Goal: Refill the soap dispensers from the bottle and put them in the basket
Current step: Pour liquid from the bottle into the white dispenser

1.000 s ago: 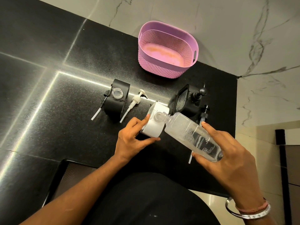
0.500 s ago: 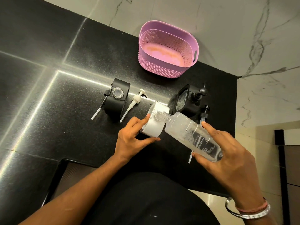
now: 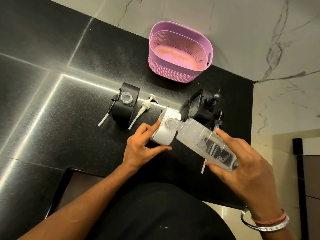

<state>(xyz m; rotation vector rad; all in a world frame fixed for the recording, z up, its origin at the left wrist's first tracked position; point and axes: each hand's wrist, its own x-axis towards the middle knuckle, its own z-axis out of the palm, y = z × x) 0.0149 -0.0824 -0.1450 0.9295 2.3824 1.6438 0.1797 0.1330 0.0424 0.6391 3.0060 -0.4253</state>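
— Where does the clear bottle (image 3: 206, 142) sit? 
— Tilted in the right hand (image 3: 242, 163), thumb below and fingers (image 3: 225, 135) curled over it, its neck at the mouth of the white dispenser (image 3: 164, 132) on the black tabletop (image 3: 69, 110).

— And the left hand (image 3: 140, 149)? 
— It grips the dispenser's side between forefinger and thumb. The pink basket (image 3: 176, 73) stands well behind.

— Any labels? 
— No readable writing.

A home bathroom or kitchen counter is showing here. Polished black granite countertop (image 3: 52, 104) is meeting marble-veined wall tiles (image 3: 259, 32) at upper right.

Black speckled counter (image 3: 52, 118), marble wall (image 3: 242, 32)
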